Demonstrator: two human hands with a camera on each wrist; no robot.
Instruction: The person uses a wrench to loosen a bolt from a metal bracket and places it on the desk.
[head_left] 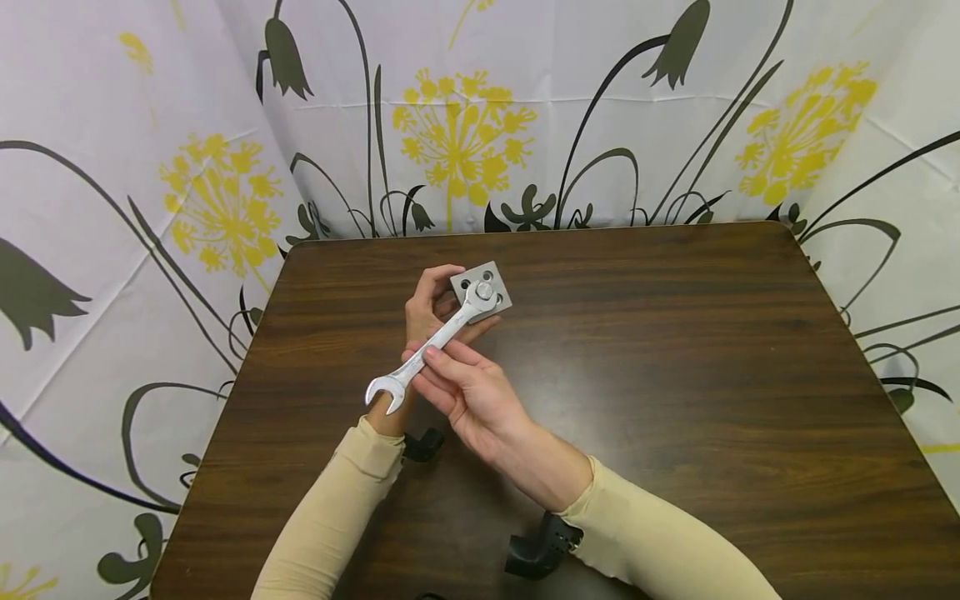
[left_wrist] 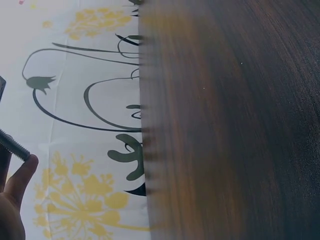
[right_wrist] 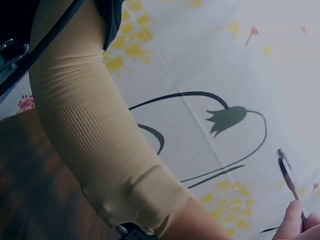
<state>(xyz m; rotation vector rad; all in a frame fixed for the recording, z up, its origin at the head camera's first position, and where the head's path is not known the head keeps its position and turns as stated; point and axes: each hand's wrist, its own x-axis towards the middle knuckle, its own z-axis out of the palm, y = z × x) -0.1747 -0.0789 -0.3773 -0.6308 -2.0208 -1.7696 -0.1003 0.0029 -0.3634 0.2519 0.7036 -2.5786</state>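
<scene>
My left hand (head_left: 422, 315) holds a square grey metal block (head_left: 504, 293) with several holes, its face turned up toward the head camera. A hex bolt (head_left: 483, 291) sits in one of the holes. In the left wrist view the threaded shank of the bolt (left_wrist: 16, 147) sticks out, a fingertip at its end. Between thumb and fingers, my right hand (head_left: 487, 408) pinches the shaft of a silver combination wrench (head_left: 438, 337). The ring end surrounds the bolt head, while the open end points toward the left forearm. The wrench (right_wrist: 286, 170) appears edge-on in the right wrist view.
Both hands are above a dark brown wooden table (head_left: 697, 358). A white curtain (head_left: 585, 50) with flower prints hangs behind it and along the sides. Black wrist mounts (head_left: 536, 554) are strapped at the cuffs of the beige sleeves (head_left: 660, 525).
</scene>
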